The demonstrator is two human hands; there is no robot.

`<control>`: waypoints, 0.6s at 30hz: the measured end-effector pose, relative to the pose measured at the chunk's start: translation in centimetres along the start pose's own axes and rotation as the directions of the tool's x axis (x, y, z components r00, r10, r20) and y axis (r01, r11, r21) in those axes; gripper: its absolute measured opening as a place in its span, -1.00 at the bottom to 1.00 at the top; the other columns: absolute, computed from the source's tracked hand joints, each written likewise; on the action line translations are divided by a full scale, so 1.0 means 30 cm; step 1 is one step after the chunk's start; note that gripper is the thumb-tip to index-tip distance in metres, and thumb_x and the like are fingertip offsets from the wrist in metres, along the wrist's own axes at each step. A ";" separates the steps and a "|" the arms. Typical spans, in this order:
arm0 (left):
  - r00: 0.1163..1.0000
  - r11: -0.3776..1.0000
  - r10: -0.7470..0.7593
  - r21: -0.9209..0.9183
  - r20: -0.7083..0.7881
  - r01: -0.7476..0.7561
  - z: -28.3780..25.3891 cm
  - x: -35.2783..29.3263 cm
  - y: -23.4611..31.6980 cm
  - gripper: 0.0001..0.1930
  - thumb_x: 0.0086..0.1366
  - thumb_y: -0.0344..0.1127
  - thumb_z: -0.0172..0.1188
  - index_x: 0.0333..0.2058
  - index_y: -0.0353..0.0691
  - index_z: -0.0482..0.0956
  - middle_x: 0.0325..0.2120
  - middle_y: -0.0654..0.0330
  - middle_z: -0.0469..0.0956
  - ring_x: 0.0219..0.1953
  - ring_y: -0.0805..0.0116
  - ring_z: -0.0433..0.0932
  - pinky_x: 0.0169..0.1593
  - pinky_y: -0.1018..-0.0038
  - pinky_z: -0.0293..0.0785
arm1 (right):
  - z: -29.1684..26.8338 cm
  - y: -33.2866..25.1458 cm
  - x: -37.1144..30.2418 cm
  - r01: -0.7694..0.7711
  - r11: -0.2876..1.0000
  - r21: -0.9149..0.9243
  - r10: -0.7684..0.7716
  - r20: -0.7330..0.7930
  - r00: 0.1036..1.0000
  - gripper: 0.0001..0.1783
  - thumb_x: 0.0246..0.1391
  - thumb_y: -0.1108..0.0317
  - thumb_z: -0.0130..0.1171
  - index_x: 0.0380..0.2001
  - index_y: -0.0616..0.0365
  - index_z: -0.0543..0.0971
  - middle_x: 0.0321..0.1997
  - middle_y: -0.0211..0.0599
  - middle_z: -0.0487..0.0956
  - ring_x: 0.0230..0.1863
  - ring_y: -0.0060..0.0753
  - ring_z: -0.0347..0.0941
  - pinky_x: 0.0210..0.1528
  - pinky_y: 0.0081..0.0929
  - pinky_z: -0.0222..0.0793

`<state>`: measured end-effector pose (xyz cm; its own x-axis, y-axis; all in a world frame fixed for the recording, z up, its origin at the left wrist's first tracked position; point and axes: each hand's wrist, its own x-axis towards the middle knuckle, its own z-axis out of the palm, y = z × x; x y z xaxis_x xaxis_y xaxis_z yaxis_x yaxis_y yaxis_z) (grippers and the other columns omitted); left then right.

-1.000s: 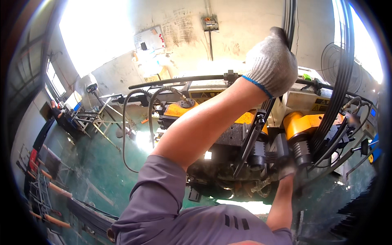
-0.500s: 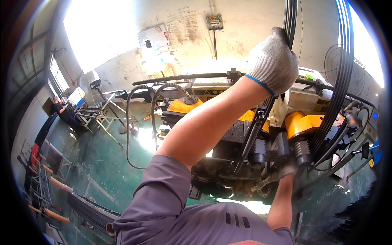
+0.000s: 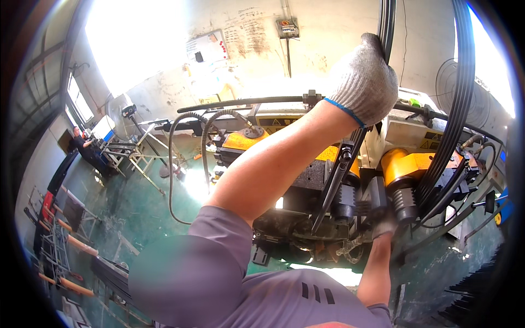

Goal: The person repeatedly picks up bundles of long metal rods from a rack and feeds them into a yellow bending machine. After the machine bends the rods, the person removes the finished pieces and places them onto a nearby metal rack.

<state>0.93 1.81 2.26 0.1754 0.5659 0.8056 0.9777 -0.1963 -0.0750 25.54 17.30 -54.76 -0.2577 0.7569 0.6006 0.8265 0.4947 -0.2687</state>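
Note:
My left hand [image 3: 363, 82], in a white knitted glove with a blue cuff, is closed around a bundle of long dark rods [image 3: 387, 22] that stand upright in front of me. Below it, the machine has yellow housings [image 3: 398, 164] and dark ribbed cylinders [image 3: 404, 203]. My right hand [image 3: 384, 225], gloved as well, is low among these parts, just under a dark block [image 3: 376, 194]. Its fingers are blurred and shadowed, so its grip is hidden. A slim dark bar [image 3: 331, 194] slants down to the left of the right hand.
Another bundle of dark rods [image 3: 462, 71] rises at the right. Looped hoses [image 3: 174, 158] hang left of the machine. A person [image 3: 85, 147] is beside a metal frame [image 3: 131, 156] far left. Racks with orange-wrapped bars [image 3: 79, 246] occupy the lower left. Dark rods [image 3: 473, 290] lie lower right.
My left hand has shifted very slightly left and upward, still around the rods. My right hand stays in about the same place.

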 end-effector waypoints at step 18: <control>0.983 0.919 -0.185 -0.354 0.011 0.177 -0.051 -0.082 -0.080 -0.70 0.31 -0.47 -0.01 -0.03 -0.53 0.35 -0.47 -0.03 0.52 -0.40 0.18 0.56 -0.29 0.33 0.53 | 0.073 -0.012 -0.033 0.025 0.991 0.130 -0.026 0.008 1.000 -0.71 0.19 0.21 -0.02 -0.06 -0.01 0.52 -0.47 -0.37 0.48 -0.42 -0.37 0.48 -0.35 -0.26 0.46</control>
<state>-2.04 -0.34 1.36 -0.0070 0.6012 0.7991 0.8881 -0.3636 0.2814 24.39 17.31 -56.91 -0.2833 0.7469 0.6015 0.7474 0.5650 -0.3495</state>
